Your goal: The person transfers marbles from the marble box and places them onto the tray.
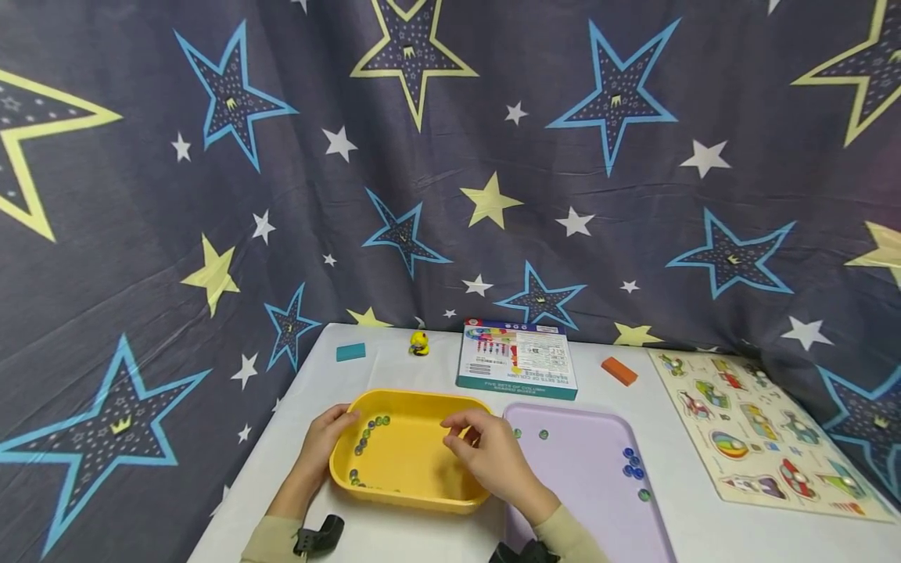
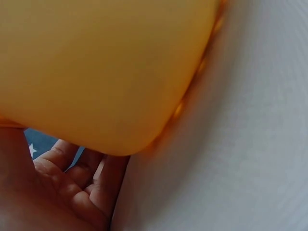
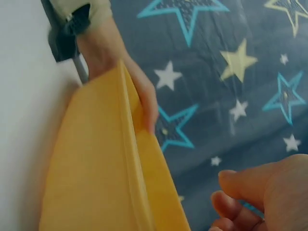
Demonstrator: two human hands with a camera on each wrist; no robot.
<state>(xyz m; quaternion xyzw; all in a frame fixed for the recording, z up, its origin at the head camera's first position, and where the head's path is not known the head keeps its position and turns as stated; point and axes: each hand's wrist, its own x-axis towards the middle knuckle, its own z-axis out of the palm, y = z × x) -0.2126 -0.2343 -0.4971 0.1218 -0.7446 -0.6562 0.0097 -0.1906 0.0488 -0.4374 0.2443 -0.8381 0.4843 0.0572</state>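
Observation:
A yellow tub stands on the white table, with several small green and blue marbles along its left side. At its left end my left hand grips the rim, thumb over the edge and fingers outside; the left wrist view shows those fingers beside the tub wall. My right hand hovers over the tub's right side, fingers loosely bent. In the right wrist view its thumb and fingertips stand apart with nothing visible between them. To the right lies a lilac tray bearing blue marbles and a few green ones.
Behind the tub are a teal block, a small yellow duck figure and a flat printed box. An orange block and a picture puzzle board lie at the right. A star-patterned curtain hangs behind the table.

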